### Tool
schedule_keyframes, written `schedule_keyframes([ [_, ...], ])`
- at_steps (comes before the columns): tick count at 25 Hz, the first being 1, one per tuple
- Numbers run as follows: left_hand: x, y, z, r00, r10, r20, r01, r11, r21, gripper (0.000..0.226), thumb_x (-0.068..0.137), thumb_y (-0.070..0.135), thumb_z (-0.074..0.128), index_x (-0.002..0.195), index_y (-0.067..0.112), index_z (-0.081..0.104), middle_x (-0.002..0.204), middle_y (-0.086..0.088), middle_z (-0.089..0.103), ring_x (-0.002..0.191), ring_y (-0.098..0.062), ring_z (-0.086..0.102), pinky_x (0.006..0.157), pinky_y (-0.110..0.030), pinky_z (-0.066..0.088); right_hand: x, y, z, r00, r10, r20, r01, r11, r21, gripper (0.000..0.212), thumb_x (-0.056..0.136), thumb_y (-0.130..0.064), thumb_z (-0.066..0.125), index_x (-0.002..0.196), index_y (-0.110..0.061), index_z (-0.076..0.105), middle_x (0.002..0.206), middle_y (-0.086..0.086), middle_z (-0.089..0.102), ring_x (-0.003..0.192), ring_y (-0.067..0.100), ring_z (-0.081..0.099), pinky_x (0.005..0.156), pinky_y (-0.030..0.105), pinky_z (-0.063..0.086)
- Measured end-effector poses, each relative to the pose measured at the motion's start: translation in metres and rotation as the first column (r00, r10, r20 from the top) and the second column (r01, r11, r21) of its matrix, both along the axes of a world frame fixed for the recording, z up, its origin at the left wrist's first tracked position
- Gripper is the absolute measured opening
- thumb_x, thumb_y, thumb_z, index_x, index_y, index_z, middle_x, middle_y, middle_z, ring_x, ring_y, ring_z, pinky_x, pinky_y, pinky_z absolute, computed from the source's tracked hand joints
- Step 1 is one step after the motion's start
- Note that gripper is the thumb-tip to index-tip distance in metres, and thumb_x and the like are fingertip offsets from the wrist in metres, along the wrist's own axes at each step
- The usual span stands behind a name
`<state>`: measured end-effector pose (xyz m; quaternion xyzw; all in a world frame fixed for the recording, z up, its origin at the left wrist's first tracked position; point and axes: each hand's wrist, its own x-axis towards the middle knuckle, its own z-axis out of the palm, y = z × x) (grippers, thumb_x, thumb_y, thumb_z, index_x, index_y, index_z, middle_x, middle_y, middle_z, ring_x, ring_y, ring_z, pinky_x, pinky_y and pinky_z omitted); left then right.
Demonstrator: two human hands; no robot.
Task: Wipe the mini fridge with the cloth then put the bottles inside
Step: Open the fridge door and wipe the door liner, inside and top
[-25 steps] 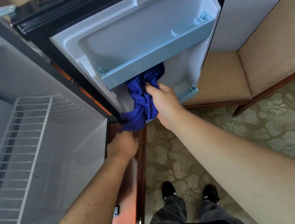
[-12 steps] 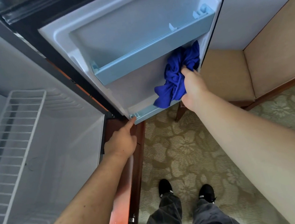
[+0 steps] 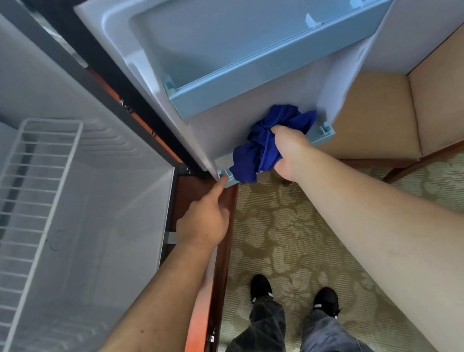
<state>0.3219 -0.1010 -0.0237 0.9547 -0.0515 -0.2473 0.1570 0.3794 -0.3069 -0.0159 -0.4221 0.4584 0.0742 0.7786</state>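
On door's lower shelf (image 3: 320, 143): right hand (image 3: 290, 151) grips cloth (image 3: 264, 142) (no readable writing).

i see the lower door shelf (image 3: 321, 140) carrying a bunched blue cloth (image 3: 265, 145) that drapes over its front rail, the upper door shelf (image 3: 270, 68) bare, the wire rack (image 3: 33, 206) inside bare, and black shoes (image 3: 260, 286) on patterned carpet (image 3: 289, 227).
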Motion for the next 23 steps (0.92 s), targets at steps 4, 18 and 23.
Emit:
schedule_keyframes([
  [4,-0.001,-0.001,-0.008,0.999,0.000,0.032,-0.001,1.000,0.028,0.059,0.095,0.029,0.047,0.144,0.056,0.028,0.069,0.009,0.047,0.070,-0.025,0.051,0.068,-0.038,0.044,0.006,0.037,0.006,0.994,0.105,0.006,-0.105,0.986,0.126,0.030,0.102,-0.022,0.054,0.128,-0.008,0.060,0.117,0.015,0.070,0.103,0.031,0.069,0.091,0.047,0.058],
  [18,-0.001,-0.002,0.000,0.999,-0.042,0.007,0.042,0.999,0.013,0.074,0.095,0.032,0.048,0.151,0.061,0.009,0.080,0.003,0.056,0.079,-0.027,0.062,0.070,-0.039,0.050,-0.010,-0.021,0.068,0.975,-0.029,0.222,0.082,0.969,-0.232,0.020,0.089,-0.032,0.069,0.097,-0.015,0.073,0.101,0.007,0.078,0.095,0.026,0.075,0.092,0.049,0.058],
  [23,0.001,-0.004,0.002,1.000,-0.029,0.001,0.029,0.999,0.044,0.073,0.096,0.030,0.047,0.153,0.059,0.012,0.075,0.007,0.050,0.075,-0.022,0.054,0.070,-0.038,0.050,-0.022,-0.045,0.080,0.944,-0.009,0.329,0.180,0.851,-0.493,0.011,0.089,-0.040,0.066,0.083,-0.034,0.073,0.100,-0.005,0.077,0.097,0.017,0.072,0.094,0.042,0.057],
])
